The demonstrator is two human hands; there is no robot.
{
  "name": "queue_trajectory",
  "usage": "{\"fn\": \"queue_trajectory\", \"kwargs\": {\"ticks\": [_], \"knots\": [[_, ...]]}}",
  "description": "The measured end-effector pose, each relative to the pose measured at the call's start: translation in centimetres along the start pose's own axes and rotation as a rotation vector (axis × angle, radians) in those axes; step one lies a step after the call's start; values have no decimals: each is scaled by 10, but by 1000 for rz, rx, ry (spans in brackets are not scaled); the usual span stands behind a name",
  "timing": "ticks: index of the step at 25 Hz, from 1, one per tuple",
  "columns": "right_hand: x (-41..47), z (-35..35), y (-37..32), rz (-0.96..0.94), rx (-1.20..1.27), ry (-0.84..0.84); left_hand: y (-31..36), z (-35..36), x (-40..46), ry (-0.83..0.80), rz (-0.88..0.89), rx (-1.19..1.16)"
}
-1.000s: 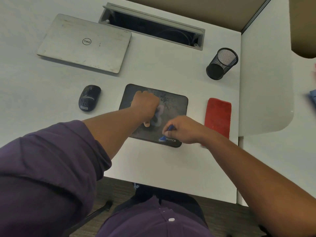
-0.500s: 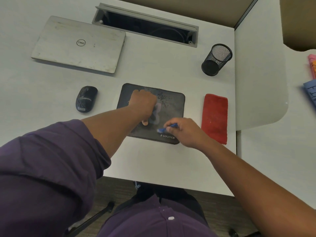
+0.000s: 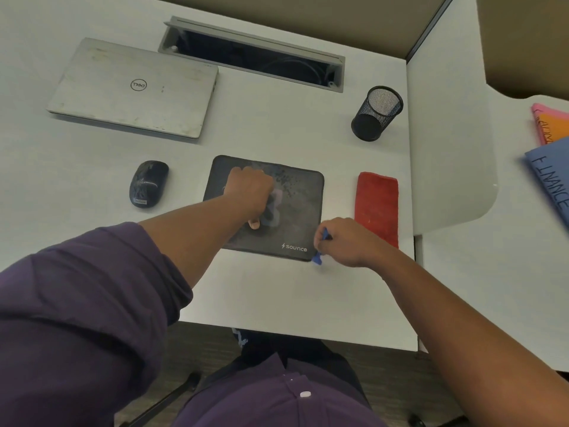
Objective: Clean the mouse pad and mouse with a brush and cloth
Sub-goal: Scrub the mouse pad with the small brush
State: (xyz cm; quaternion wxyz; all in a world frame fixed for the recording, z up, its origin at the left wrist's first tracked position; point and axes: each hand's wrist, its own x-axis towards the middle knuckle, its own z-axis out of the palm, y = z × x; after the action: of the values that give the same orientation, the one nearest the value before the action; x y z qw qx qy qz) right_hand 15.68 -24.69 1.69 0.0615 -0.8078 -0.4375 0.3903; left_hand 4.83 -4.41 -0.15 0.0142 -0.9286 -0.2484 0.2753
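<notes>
A: Place type?
B: Office cubicle. White desk (image 3: 277, 297) with a cable tray (image 3: 252, 57) cut in along its back edge, tan partition wall (image 3: 308, 13) behind it.
A: Other cues?
B: Closed laptop (image 3: 132, 87) near the back left corner, mesh pen cup (image 3: 377, 114) toward the back right. Divider panel (image 3: 446, 134) along the right edge, and on the next desk past it, folders (image 3: 549, 180), one marked FINANCE.

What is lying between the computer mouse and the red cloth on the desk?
In the head view, the mouse pad lies between the mouse and the red cloth.
</notes>
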Motion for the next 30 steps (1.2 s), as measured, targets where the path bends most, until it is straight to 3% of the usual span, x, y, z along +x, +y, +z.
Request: {"fn": "queue_trajectory", "kwargs": {"ticks": [4,7,12,19,24,25,28,30], "knots": [[17,-17,6,-47,236,354,1,-1,0,12,4,-15],[45,-28,10,-78,215,443,3,-1,1,11,3,-10],[87,-41,2,-228,64,395,5,2,2,40,-32,-56],[79,-40,24,-144,-158,327,13,1,7,43,-84,-30],[23,-18,27,-191,34,-206,16,-3,6,0,-126,-23],[22,-21,26,-203,90,-180,15,-3,5,-10,-127,-20],[33,-30,23,-205,87,199,14,0,5,-17,-157,-32],[32,-26,22,-227,-52,149,16,1,5,-17,-173,-35]]}}
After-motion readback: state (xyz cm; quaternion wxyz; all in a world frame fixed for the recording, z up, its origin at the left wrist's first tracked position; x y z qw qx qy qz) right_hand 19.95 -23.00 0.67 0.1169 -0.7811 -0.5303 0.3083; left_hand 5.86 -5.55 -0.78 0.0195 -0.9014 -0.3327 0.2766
